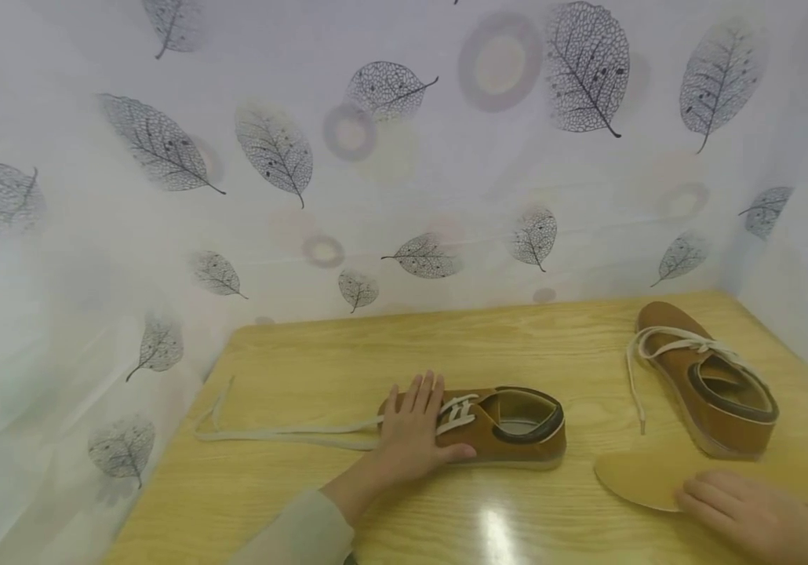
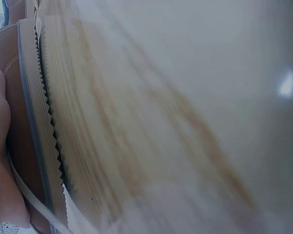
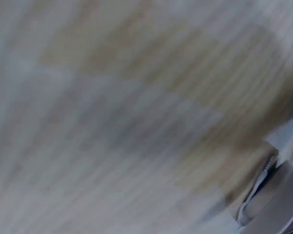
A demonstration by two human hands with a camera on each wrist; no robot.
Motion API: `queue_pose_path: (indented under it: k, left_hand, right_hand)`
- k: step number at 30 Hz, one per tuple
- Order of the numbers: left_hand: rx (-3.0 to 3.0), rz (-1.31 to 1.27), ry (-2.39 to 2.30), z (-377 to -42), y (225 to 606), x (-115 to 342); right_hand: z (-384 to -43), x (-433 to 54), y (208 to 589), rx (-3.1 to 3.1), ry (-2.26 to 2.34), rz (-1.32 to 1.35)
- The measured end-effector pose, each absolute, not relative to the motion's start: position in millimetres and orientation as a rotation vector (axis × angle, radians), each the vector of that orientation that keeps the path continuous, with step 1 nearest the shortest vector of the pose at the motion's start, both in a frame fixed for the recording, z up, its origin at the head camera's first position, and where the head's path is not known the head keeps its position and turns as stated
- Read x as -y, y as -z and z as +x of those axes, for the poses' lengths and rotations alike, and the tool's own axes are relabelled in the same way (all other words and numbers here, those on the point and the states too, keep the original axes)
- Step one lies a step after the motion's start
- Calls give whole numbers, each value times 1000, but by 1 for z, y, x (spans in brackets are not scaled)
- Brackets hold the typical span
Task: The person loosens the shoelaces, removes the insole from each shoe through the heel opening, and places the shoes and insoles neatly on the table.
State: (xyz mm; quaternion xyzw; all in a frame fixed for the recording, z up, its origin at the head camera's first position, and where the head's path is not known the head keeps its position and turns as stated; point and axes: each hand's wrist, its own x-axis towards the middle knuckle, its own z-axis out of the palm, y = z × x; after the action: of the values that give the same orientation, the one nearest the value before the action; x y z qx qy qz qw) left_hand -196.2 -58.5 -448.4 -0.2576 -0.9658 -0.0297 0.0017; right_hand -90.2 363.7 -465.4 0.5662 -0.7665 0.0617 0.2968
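My left hand rests flat across the toe of a brown low shoe lying on its sole, fingers straight, thumb along the near side. White laces trail from it to the left over the table. In the left wrist view the same shoe shows its pale ribbed sole edge, with the hand against the upper. At the right, my right hand grips a flat tan insole, fingers curled over it and thumb hidden. The right wrist view is mostly blurred wood.
A matching brown shoe stands at the right, just beyond the insole, its lace hanging over the left side. Both lie on a yellow wood-grain table. A white cloth printed with leaves hangs behind and at both sides.
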Motion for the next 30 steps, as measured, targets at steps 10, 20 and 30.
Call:
queue_pose_path:
  k: [10, 20, 30]
  left_hand:
    - [3020, -802, 63, -196, 449, 58]
    - [3021, -829, 83, -195, 448, 61]
    - [3024, -861, 248, -196, 445, 61]
  right_hand:
    - [-84, -377, 478, 2126, -119, 1486]
    - [-89, -370, 471, 2079, -11, 1492]
    - [-96, -361, 453, 2104, 31, 1416]
